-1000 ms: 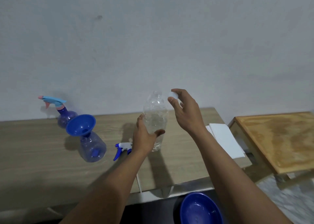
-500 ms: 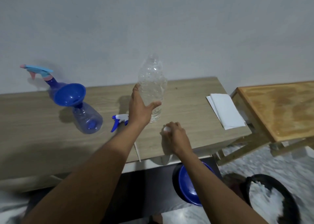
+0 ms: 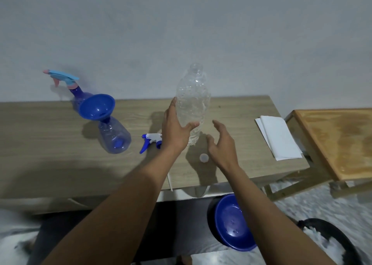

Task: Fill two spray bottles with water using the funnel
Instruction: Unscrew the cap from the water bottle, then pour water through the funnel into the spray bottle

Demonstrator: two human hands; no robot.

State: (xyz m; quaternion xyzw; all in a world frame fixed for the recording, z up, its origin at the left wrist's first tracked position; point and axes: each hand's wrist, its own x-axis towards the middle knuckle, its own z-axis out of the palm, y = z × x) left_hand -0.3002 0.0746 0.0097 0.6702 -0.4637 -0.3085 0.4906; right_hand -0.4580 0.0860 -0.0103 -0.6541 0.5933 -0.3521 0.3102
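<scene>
**While the left hand (image 3: 175, 132) grips the uncapped water bottle (image 3: 193, 103), the right hand (image 3: 221, 146) hovers open beside it**

Where the wooden table (image 3: 50, 164) runs along the grey wall (image 3: 201, 23), the clear plastic water bottle stands near the middle, leaning slightly, its mouth bare. The left hand wraps the lower half from the left, with the fingers round the far side and the thumb across the near face. I cannot tell whether the base rests on the table or sits just above it. The right hand is just to the right of the bottle's base and apart from it. Its palm is turned toward the bottle, and its fingers are spread, lightly bent and holding nothing. The small pale bottle cap (image 3: 204, 157) lies flat on the table on the near side of the bottle, between the two wrists and touching neither.

Well to the left stands a headless spray bottle (image 3: 113, 136) of blue-tinted plastic, with the blue funnel (image 3: 97, 106) seated in its neck, wide mouth up. Behind it, against the wall, is a second spray bottle (image 3: 78, 95) with a light blue and pink trigger fitted, its body partly hidden by the funnel. A loose white and blue trigger head (image 3: 151, 142) lies on its side between the headless spray bottle and the left hand, its thin tube running toward the near edge.

At the table's right end lies a folded white sheet (image 3: 278, 137). Just beyond that end stands a small wooden table (image 3: 338, 140). Below the near edge a blue bowl (image 3: 233, 224) shows, partly covered by the right forearm. A black-rimmed container (image 3: 332, 230) in the near right corner is too blurred to name.
</scene>
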